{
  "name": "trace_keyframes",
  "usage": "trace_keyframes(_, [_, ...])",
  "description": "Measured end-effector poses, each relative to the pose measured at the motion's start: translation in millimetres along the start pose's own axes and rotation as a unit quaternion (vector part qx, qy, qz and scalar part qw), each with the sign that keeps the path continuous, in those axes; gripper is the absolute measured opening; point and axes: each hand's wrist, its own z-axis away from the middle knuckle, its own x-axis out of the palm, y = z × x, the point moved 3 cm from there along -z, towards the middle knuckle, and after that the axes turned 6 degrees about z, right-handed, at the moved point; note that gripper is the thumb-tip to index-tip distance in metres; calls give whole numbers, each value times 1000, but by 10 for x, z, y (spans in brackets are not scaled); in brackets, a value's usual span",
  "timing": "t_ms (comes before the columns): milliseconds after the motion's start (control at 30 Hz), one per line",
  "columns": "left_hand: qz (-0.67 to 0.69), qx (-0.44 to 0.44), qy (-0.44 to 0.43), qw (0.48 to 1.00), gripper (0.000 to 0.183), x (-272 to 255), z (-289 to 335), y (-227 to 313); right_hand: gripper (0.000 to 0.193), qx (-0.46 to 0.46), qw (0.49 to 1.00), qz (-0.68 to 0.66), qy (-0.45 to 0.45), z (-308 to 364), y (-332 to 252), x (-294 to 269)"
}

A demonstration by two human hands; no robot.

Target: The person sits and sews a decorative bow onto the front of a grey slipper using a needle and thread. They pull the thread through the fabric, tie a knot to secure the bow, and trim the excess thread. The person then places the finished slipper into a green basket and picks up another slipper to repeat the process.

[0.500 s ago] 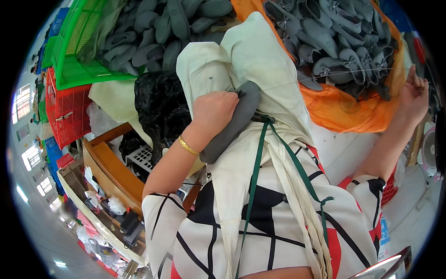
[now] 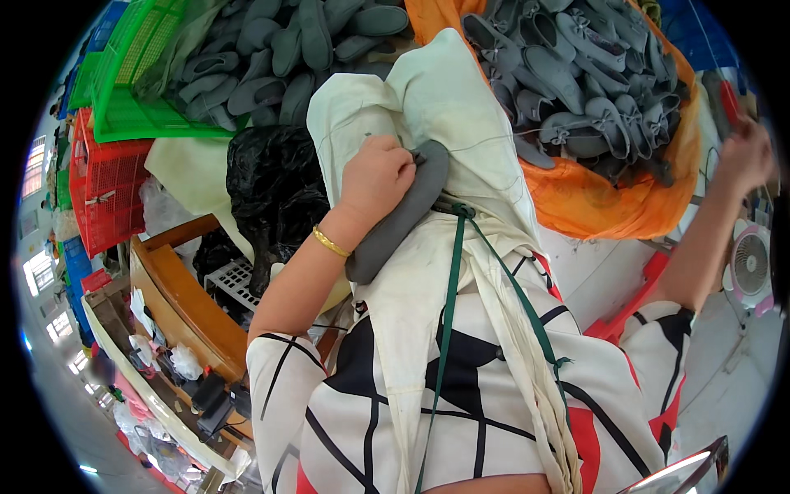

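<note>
A dark grey cloth shoe lies across my lap on a cream apron. My left hand is closed around the upper part of the shoe, fingers curled at its opening. From there a thin dark thread runs rightward in a loose curve over the apron and towards the heap of shoes. My right hand is stretched far out to the right, close to a red object. Motion blurs its fingers, so whether they hold anything cannot be made out.
Many grey shoes with bows fill an orange sack at the front right. More lie in a green crate at the front left. Nearby are a black plastic bag, a red crate, a wooden drawer and a fan.
My right hand has moved farther out to the right, and the thread has gone from taut to slack. The left hand keeps its hold on the shoe, nearly in place.
</note>
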Motion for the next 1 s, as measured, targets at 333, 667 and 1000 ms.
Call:
trace_keyframes(333, [224, -168, 5, 960, 17, 129, 132, -430, 11, -263, 710, 84, -648, 3459, -1447, 1960])
trace_keyframes(667, [376, -259, 33, 889, 19, 257, 234, -573, 28, -185, 731, 121, -645, 3571, -1842, 1917])
trace_keyframes(1000, [489, -319, 50, 811, 15, 292, 284, -544, 29, -34, 500, 149, -852, 3808, -1690, 1746])
